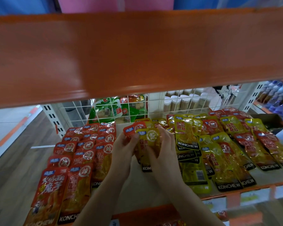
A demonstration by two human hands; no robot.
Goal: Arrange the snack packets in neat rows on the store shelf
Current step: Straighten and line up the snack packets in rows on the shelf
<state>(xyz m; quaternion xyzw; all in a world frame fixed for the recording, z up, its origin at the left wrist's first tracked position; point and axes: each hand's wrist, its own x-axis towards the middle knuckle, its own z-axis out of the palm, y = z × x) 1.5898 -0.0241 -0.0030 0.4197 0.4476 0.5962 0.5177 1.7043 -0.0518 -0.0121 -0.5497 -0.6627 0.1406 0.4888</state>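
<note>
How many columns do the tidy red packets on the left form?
3, side by side left of the left hand: outer column, middle column, inner column. The arm hides part of the inner one.

Head view, seemingly close, downward.

A shop aisle, this: orange shelf beam (137, 51) overhead, slotted uprights (53, 118) and a wire divider (153, 103) beyond the fingers (162, 136), branded packets (82, 154) ranked left and heaped right, price labels (250, 197) below.
</note>
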